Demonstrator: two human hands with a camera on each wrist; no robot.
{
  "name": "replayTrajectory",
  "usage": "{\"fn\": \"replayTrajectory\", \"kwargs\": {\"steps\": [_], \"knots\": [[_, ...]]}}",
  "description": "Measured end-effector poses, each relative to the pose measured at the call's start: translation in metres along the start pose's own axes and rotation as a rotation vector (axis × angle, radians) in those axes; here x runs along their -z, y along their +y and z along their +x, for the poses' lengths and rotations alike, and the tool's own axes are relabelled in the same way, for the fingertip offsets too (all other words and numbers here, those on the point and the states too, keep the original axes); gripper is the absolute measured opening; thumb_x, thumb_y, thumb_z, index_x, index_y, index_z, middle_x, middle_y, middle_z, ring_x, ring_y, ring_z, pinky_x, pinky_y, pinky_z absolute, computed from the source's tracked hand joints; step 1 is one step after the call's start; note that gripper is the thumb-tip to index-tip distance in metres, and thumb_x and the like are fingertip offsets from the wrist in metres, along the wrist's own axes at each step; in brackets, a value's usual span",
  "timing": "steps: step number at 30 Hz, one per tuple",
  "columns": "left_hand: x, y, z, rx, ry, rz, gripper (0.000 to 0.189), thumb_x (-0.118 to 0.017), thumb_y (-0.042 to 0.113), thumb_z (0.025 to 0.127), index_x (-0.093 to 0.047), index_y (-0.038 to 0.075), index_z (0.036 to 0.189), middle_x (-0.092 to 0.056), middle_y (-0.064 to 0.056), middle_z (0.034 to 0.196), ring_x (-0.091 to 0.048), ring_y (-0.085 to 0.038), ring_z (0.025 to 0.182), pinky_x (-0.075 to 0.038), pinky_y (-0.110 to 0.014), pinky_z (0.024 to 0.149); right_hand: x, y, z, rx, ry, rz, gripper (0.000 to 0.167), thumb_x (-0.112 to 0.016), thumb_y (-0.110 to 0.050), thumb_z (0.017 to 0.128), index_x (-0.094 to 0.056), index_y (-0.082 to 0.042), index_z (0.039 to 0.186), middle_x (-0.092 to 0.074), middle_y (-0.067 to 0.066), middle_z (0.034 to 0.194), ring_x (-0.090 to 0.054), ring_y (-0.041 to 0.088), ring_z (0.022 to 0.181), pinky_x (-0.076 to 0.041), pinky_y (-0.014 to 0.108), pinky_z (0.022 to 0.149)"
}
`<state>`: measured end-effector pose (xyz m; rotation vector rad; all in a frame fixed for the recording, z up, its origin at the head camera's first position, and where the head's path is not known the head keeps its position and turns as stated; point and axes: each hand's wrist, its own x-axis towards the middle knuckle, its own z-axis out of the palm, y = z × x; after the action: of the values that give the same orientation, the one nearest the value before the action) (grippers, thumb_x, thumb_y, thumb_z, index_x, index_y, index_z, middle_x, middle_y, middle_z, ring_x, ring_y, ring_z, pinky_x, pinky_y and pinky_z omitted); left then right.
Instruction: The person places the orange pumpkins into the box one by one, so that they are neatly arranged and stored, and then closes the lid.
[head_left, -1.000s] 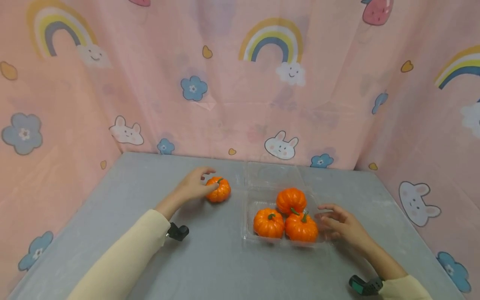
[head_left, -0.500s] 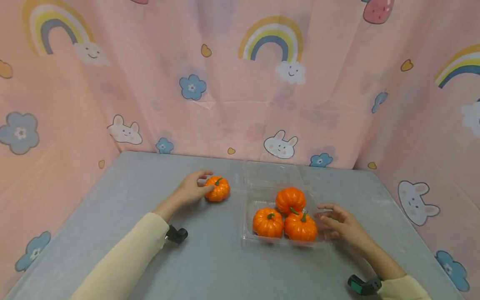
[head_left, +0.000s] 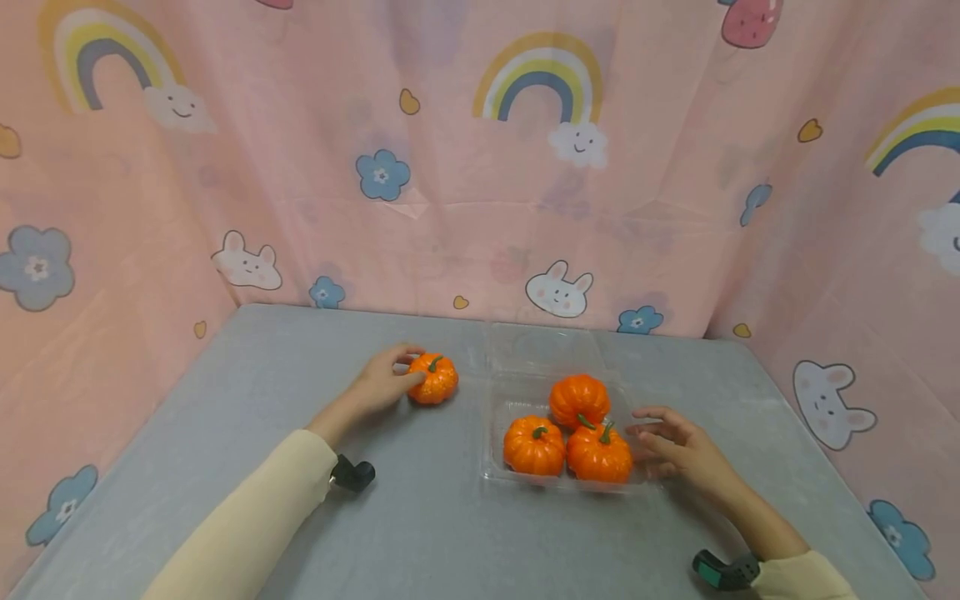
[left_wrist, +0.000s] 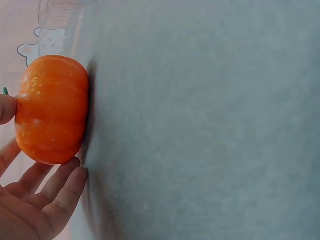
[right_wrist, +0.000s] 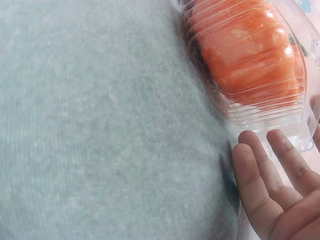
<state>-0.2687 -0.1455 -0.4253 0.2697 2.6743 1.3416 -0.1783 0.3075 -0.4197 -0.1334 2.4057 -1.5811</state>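
Note:
A small orange pumpkin (head_left: pixel 432 379) with a green stem stands upright on the grey table, left of a clear plastic box. My left hand (head_left: pixel 381 379) is around its left side, thumb across the front and fingers reaching behind. In the left wrist view, fingertips meet the side of this pumpkin (left_wrist: pixel 52 110) and the thumb is near its stem. The open clear box (head_left: pixel 495 477) holds three more pumpkins: front left (head_left: pixel 534 447), front right (head_left: pixel 599 454) and back (head_left: pixel 580 400). Beside the box's right wall, my right hand (head_left: pixel 686 450) has its fingers extended, fingertips close to the ribbed plastic.
The box's clear lid (head_left: pixel 542 346) lies folded back behind it. Grey table (head_left: pixel 420 517) stretches in front of the box. A pink patterned curtain (head_left: pixel 450 225) stands along the back and both sides.
My left hand has lowered slightly and settled around the loose pumpkin, its thumb drawn back toward the pumpkin's left side. The right hand, the box and the pumpkins have stayed in place.

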Motion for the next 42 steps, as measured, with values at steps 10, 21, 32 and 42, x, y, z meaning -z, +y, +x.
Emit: {"fn": "replayTrajectory", "kwargs": {"steps": [10, 21, 32, 42], "knots": [[-0.006, 0.002, -0.004, 0.014, 0.064, -0.017, 0.044, -0.064, 0.03, 0.09, -0.054, 0.021, 0.132, -0.055, -0.012, 0.136, -0.058, -0.035, 0.117, -0.051, -0.048, 0.095, 0.001, 0.004, 0.001, -0.006, 0.017, 0.0, 0.049, -0.054, -0.028, 0.098, -0.04, 0.0, 0.136, -0.056, 0.027, 0.129, -0.07, 0.018, 0.088, -0.059, 0.038, 0.068], [-0.007, 0.011, -0.006, -0.01, 0.077, -0.018, 0.044, -0.064, 0.03, 0.09, -0.054, 0.024, 0.133, -0.054, -0.009, 0.136, -0.061, -0.027, 0.106, -0.056, -0.037, 0.084, 0.001, 0.003, -0.002, -0.003, 0.01, 0.011, 0.051, -0.055, -0.028, 0.098, -0.039, 0.0, 0.137, -0.053, 0.031, 0.131, -0.07, 0.019, 0.09, -0.059, 0.038, 0.069], [-0.005, 0.035, -0.011, -0.084, 0.114, -0.009, 0.043, -0.067, 0.026, 0.088, -0.057, 0.021, 0.13, -0.057, -0.008, 0.132, -0.061, -0.028, 0.101, -0.057, -0.033, 0.075, 0.0, 0.001, -0.003, 0.028, 0.0, 0.018, 0.047, -0.054, -0.024, 0.099, -0.039, 0.002, 0.135, -0.052, 0.033, 0.13, -0.069, 0.021, 0.088, -0.059, 0.038, 0.067], [-0.006, 0.056, -0.014, -0.178, 0.123, 0.043, 0.043, -0.068, 0.026, 0.086, -0.059, 0.022, 0.128, -0.058, -0.004, 0.128, -0.061, -0.028, 0.103, -0.057, -0.035, 0.076, 0.0, 0.001, -0.003, 0.031, -0.009, 0.019, 0.047, -0.053, -0.023, 0.099, -0.039, 0.002, 0.136, -0.052, 0.033, 0.13, -0.07, 0.02, 0.088, -0.059, 0.037, 0.067]]}}
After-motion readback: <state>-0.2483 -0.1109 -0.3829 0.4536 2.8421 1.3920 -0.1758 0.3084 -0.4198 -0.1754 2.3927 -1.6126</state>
